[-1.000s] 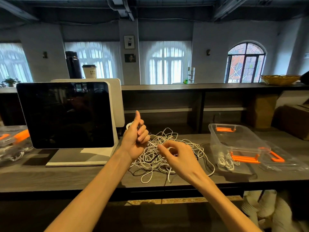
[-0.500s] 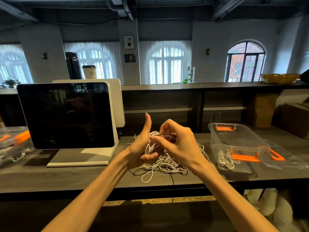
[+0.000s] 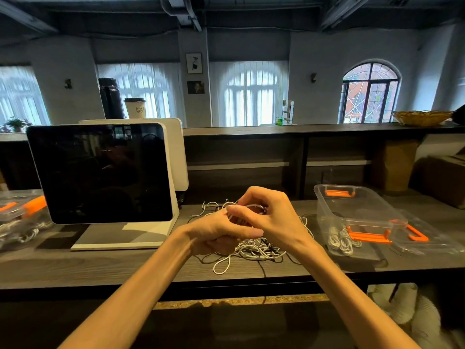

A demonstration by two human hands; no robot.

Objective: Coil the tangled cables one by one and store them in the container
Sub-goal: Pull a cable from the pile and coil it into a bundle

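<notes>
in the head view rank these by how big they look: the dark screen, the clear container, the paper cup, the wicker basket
1. dark screen
2. clear container
3. wicker basket
4. paper cup
The basket and cup stand farther back, so their true sizes stay unsure.

**Both hands working a white cable above the tangle**

The left hand [image 3: 214, 233] is gripping loops of a white cable [image 3: 247, 206], while the right hand [image 3: 270, 217] is pinching it just above. The tangled cables [image 3: 254, 250] are lying beneath both hands; the clear container [image 3: 357, 210] is sitting right of the right hand.
</notes>
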